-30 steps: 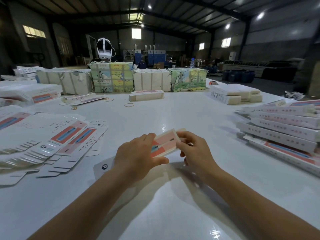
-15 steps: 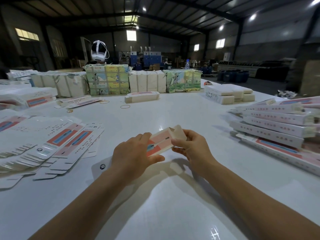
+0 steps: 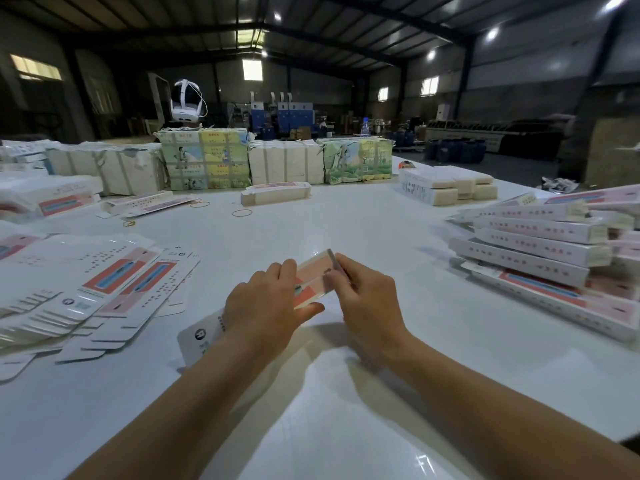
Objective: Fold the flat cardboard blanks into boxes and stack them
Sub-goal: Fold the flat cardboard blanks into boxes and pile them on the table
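Both my hands hold one long white and pink carton (image 3: 313,277) above the middle of the white table (image 3: 346,393). My left hand (image 3: 266,306) grips its near part, thumb under and fingers over the top. My right hand (image 3: 363,299) pinches the far end, where the end flap lies shut against the box. The carton's near end (image 3: 201,336) sticks out below my left wrist. Flat printed blanks (image 3: 104,292) lie fanned out at the left. A stack of folded boxes (image 3: 530,251) sits at the right.
Wrapped bundles (image 3: 204,161) line the far edge, a white headset (image 3: 187,102) on top of one. A single folded box (image 3: 275,194) and loose rubber bands (image 3: 241,213) lie mid-table. White packs (image 3: 446,185) sit far right. More boxes (image 3: 59,199) lie far left.
The open end flap at the carton's far end has been pushed in and now lies shut. My right hand has moved over that end. The left hand keeps its grip.
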Motion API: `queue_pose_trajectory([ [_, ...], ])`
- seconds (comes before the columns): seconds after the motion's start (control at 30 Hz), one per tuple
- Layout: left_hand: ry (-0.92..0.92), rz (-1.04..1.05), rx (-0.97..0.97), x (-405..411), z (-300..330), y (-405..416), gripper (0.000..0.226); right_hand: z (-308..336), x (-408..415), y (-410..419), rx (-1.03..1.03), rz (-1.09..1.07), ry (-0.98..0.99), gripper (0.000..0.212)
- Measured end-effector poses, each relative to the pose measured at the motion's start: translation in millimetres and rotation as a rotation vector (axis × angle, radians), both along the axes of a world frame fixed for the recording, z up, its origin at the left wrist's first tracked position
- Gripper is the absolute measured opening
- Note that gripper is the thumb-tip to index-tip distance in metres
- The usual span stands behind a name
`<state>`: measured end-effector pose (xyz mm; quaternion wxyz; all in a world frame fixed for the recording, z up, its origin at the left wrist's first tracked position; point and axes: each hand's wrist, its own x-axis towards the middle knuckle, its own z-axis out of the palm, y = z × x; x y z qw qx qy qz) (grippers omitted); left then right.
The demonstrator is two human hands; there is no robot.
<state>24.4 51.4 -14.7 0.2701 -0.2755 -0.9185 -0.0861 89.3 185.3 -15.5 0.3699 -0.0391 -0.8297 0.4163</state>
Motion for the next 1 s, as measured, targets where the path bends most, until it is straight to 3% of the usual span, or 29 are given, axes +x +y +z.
queue_pose_trajectory([
  [0.17, 0.042, -0.032, 0.003, -1, 1, -5, 0.067, 14, -3, 8, -0.722, 0.206, -0.093, 0.017],
  [0.23, 0.064, -0.047, -0.002, 0, 0, -5, 0.069, 15, -4, 12, -0.831, 0.229, -0.112, 0.013],
  [0.37, 0.081, -0.078, 0.025, 4, 2, -3, 0.071, 12, -5, 13, -0.742, 0.149, -0.056, 0.008],
  [0.47, 0.096, -0.110, 0.078, 8, 5, -5, 0.069, 14, -4, 16, -0.797, 0.165, -0.014, 0.009],
  [0.77, 0.263, -0.137, -0.039, 9, 10, -6, 0.071, 17, 1, 18, -0.667, 0.118, -0.026, 0.023],
  [0.9, 0.308, -0.092, -0.097, 9, 11, -5, 0.075, 17, 4, 17, -0.517, 0.051, 0.045, 0.020],
  [1.0, 0.243, -0.092, -0.048, 11, 10, -4, 0.074, 15, 7, 12, -0.261, -0.019, 0.077, 0.019],
])
